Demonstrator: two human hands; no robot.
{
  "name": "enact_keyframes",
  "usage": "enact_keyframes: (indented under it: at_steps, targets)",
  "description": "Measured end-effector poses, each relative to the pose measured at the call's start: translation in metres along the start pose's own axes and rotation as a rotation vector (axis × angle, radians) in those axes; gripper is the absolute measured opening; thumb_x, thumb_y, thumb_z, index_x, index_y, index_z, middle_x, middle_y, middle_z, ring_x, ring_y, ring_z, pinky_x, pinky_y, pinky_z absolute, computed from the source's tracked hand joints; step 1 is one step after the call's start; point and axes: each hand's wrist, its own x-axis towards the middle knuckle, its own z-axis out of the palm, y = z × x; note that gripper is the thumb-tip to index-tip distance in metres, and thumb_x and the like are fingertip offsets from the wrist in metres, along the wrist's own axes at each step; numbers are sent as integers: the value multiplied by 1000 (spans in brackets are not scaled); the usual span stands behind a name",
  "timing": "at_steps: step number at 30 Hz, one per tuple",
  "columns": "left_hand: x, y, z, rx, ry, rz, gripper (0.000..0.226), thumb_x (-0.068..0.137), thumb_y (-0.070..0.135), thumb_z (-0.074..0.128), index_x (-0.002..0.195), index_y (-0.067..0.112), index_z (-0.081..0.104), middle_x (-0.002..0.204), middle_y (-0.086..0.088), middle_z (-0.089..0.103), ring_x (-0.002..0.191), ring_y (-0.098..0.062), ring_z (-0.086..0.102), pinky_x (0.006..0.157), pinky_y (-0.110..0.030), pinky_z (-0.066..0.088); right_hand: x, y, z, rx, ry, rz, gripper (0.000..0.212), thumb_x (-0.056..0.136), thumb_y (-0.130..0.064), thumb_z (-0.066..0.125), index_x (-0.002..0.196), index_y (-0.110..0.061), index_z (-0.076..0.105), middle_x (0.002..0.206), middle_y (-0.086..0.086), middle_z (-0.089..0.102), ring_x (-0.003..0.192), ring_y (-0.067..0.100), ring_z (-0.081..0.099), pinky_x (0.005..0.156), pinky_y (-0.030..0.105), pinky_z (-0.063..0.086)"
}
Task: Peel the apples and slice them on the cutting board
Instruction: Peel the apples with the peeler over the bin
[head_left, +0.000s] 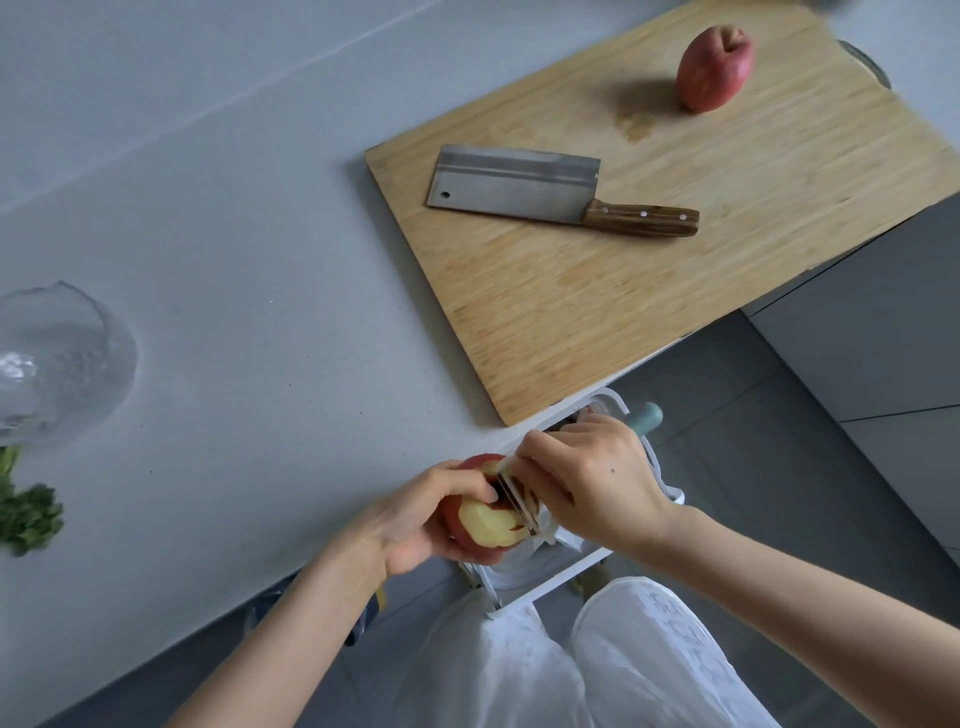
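Peeling in progress: the left hand (415, 525) cradles a partly peeled apple (488, 527) just off the near edge of the counter (234, 260). It is held above a white bin (519, 571) on the floor, presumably so that the skin drops straight in. The left fingers are curled round the far side and underside of the fruit, with the thumb on top beside the blade, clamping it firmly. The right hand (592, 478) pinches a white peeler (514, 493), fingers closed on its handle and the forefinger stretched along it. The blade lies across the pale, bared flesh facing the person. Red skin remains on the left side and top, so the peeling looks roughly half done. Which way this apple's core runs cannot be told, as both hands cover its ends.

A second apple (714, 70), unpeeled, waits on the far part of the cutting board (675, 312), well apart from the hands. Its stem dimple tilts up and away to the right, so its core leans rather than stands upright. A cleaver (519, 184) lies flat on the board between the two apples. Its long axis runs roughly left to right, with the wooden handle pointing right, convenient for the right hand. Slicing has not begun. A glass bowl (62, 364) and some greens (28, 514) sit far to the left.
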Motion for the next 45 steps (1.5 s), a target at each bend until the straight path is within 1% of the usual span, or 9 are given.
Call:
enact_keyframes:
  at_steps: [3, 7, 11, 17, 24, 27, 30, 37, 45]
  targets:
    - [-2, 1, 2, 47, -28, 4, 48, 63, 12, 62, 111, 5, 63, 104, -19, 67, 96, -31, 63, 83, -50, 53, 5, 0, -6, -57, -12, -75, 28, 89, -20, 52, 63, -11, 52, 46, -3, 41, 41, 22, 32, 44, 30, 33]
    - [-4, 3, 7, 61, -97, 10, 33, 66, 10, 57, 97, 9, 68, 96, -17, 69, 89, -28, 66, 72, -42, 56, 9, -2, -11, -78, -46, -138, 21, 78, -10, 62, 62, -11, 48, 46, -3, 38, 41, 24, 31, 46, 28, 25]
    - [-7, 3, 11, 124, -113, 19, 30, 65, 13, 59, 93, 11, 69, 97, -18, 69, 86, -31, 65, 72, -42, 55, 13, 1, -17, -39, -58, -156, 25, 83, -14, 59, 61, -10, 48, 46, -3, 38, 40, 24, 32, 46, 28, 27]
    - [-10, 4, 12, 213, -130, -25, 50, 58, 21, 66, 107, 8, 63, 100, -20, 68, 80, -30, 65, 62, -37, 55, 14, 14, -16, -26, -77, -178, 31, 90, -22, 50, 62, -11, 48, 46, -3, 38, 41, 19, 27, 46, 27, 30]
    - [-16, 5, 5, 90, -138, -63, 71, 47, 22, 73, 115, 5, 59, 104, -25, 67, 81, -36, 67, 63, -39, 58, 5, 39, -18, -43, -26, -12, 36, 95, -31, 44, 66, -11, 52, 41, -3, 41, 35, 19, 34, 40, 24, 28]
    - [-11, 3, 5, -25, -92, -81, 61, 54, 17, 70, 112, 2, 60, 101, -28, 67, 82, -42, 65, 60, -38, 57, -1, 24, -16, 19, 33, 82, 32, 92, -31, 47, 67, -12, 52, 42, -1, 42, 36, 21, 36, 38, 26, 31]
    - [-10, 1, 7, -141, -77, -65, 48, 61, 10, 66, 109, 5, 63, 102, -29, 66, 84, -45, 63, 58, -39, 57, -6, 4, -14, 40, 87, 128, 28, 88, -27, 51, 66, -11, 54, 42, -2, 41, 37, 19, 35, 45, 22, 24]
    - [-9, 0, 24, -234, -70, -9, 28, 68, 21, 59, 92, 6, 66, 88, -21, 68, 77, -28, 69, 64, -39, 57, -5, -21, -10, -90, 136, 119, 26, 77, -10, 65, 59, -10, 47, 46, -3, 32, 40, 21, 30, 41, 28, 26]
    - [-10, 1, 6, -288, -72, -89, 47, 59, 10, 62, 106, 2, 61, 94, -32, 65, 77, -46, 62, 52, -36, 56, -25, 18, -11, -141, 110, 225, 31, 89, -22, 54, 60, -12, 48, 41, -3, 38, 36, 20, 36, 42, 24, 28]
